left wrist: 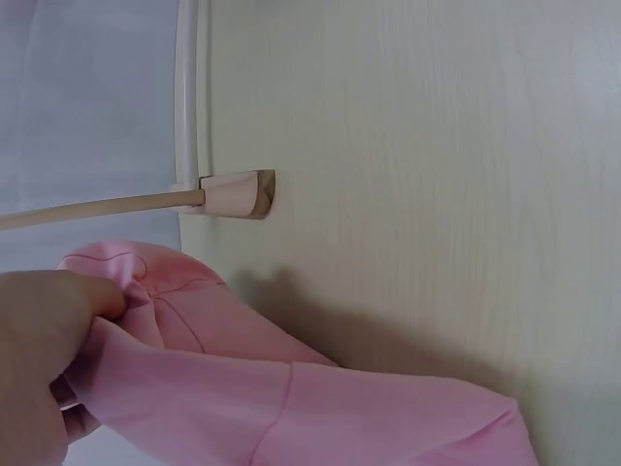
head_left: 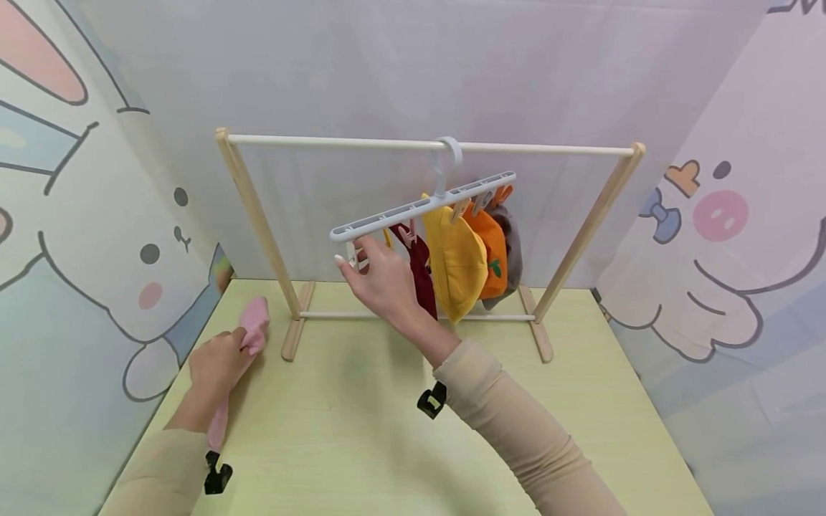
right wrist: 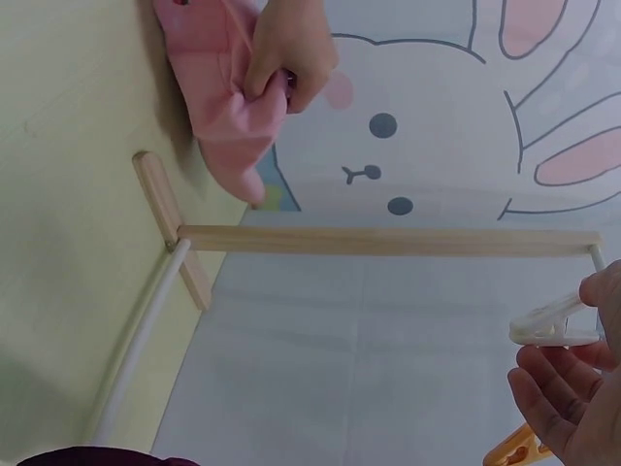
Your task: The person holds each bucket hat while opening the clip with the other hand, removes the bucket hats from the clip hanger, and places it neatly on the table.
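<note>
Pink cloth hat (head_left: 256,315) is pinched in my left hand (head_left: 218,360), beside the wooden-post rack (head_left: 255,215); my right hand (head_left: 389,283) pinches the white plastic clip (right wrist: 530,328). I should squeeze without dragging the light-grey plastic hanger (head_left: 387,217).

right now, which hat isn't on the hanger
The pink hat, gripped by the left hand; the maroon, yellow, orange and grey hats hang from the hanger.

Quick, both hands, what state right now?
Left hand: closed, gripping the pink cloth item.
Right hand: pinching the white clip at the hanger's near end.
</note>
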